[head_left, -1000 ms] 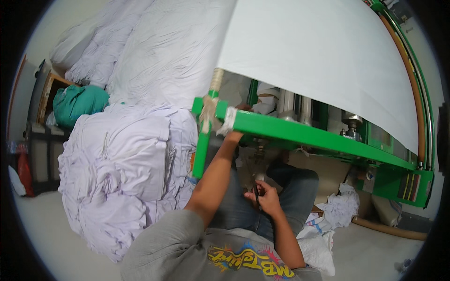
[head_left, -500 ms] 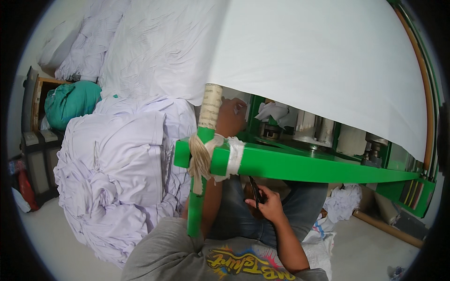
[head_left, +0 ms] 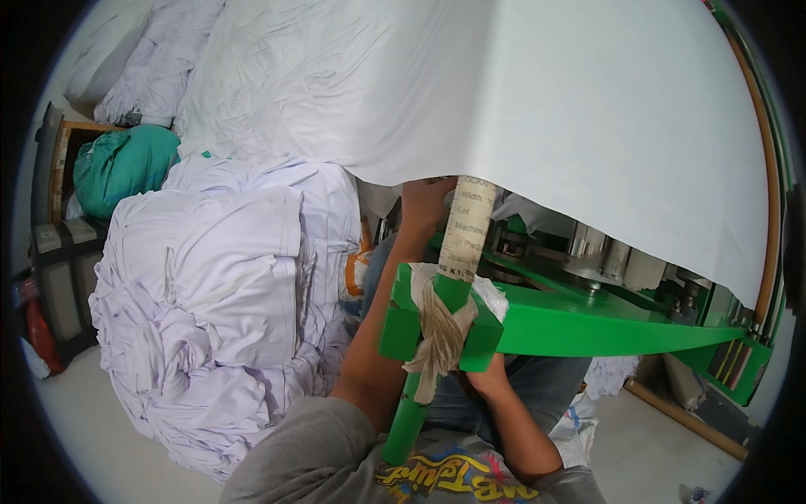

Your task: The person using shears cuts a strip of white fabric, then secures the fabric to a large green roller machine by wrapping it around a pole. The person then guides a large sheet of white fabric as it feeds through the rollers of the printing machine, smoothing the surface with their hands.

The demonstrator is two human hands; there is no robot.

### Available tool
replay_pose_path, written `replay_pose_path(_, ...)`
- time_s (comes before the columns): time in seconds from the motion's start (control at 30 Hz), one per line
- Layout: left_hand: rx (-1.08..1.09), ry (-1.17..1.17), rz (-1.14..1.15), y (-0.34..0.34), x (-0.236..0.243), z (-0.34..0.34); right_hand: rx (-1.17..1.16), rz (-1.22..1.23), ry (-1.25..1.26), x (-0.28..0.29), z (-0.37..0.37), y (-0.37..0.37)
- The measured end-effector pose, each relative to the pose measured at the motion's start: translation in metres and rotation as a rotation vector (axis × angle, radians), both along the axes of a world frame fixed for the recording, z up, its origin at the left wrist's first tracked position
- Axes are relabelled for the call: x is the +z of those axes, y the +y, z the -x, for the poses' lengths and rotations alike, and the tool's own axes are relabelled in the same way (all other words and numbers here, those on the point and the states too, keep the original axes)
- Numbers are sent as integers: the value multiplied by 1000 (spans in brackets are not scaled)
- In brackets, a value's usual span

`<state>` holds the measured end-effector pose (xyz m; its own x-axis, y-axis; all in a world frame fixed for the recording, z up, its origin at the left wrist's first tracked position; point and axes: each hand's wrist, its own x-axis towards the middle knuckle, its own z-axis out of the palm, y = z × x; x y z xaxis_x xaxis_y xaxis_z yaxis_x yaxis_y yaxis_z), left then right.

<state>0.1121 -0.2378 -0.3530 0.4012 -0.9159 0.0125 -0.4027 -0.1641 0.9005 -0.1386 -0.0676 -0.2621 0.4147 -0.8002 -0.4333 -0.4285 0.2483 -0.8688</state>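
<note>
Okay, landmark = green beam (head_left: 621,328). Tube (head_left: 467,225), cream with printing, sticks up at the beam's left end, tilted a bit; its top goes under the edge of the sheet (head_left: 621,143). Sheet spreads out beyond the beam, white and mostly smooth. Green rod (head_left: 408,424) points down from the same end, toward the person. Rag (head_left: 443,332), beige, is wound around that joint; white wrap (head_left: 492,296) on the beam just beside it.

Left hand (head_left: 426,202): past the beam's left end, just left of the tube, at the sheet edge. Fingers partly hidden, can't tell if the grip is closed on anything. Right hand (head_left: 489,378): near side of the beam, just below its left part; fingers behind the green, so can't tell that grip's state or contents.

Rollers (head_left: 588,252), metal, just beyond the beam, below the sheet edge. White heap (head_left: 201,286) of folded fabric left of the beam; teal bundle (head_left: 126,172) farther left and beyond. Brown pole (head_left: 688,420) on the floor, near side of the beam's right half.
</note>
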Motion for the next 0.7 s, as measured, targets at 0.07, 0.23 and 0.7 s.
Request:
replay_pose_path(0.07,-18,40,2,1,5,0,-62,94,1,-21,-7,8)
replay_pose_path(0.23,-122,150,21,24,23,16,-377,-301,-275,-30,-35,-2)
replay_pose_path(0.7,-144,231,0,84,31,51,-705,-736,-343,10,-81,-96)
